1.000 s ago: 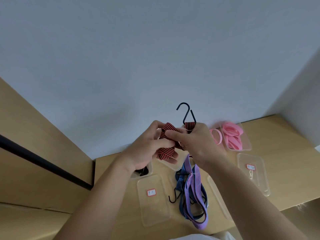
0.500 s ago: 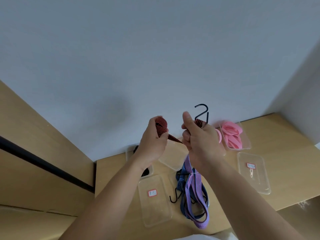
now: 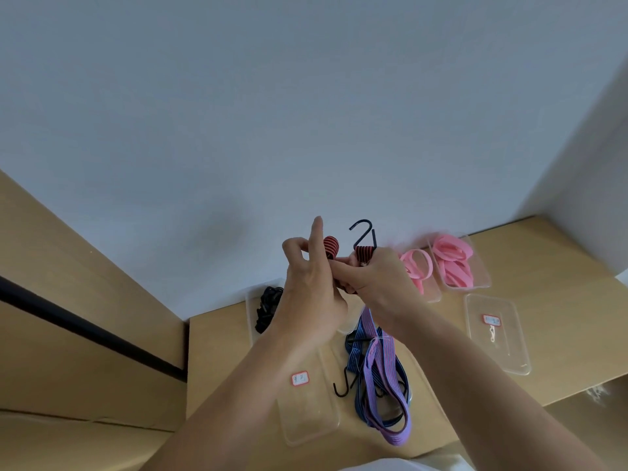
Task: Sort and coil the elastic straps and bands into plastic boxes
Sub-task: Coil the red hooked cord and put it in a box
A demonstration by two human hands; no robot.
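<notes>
Plain pale wall, light wooden table, wooden side panel

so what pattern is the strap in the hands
The strap is red with black stripes, head view.

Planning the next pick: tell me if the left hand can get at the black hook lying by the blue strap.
Likely not yet: the left hand grips the red-striped strap. The hook itself lies uncovered below, nothing over it.
</notes>
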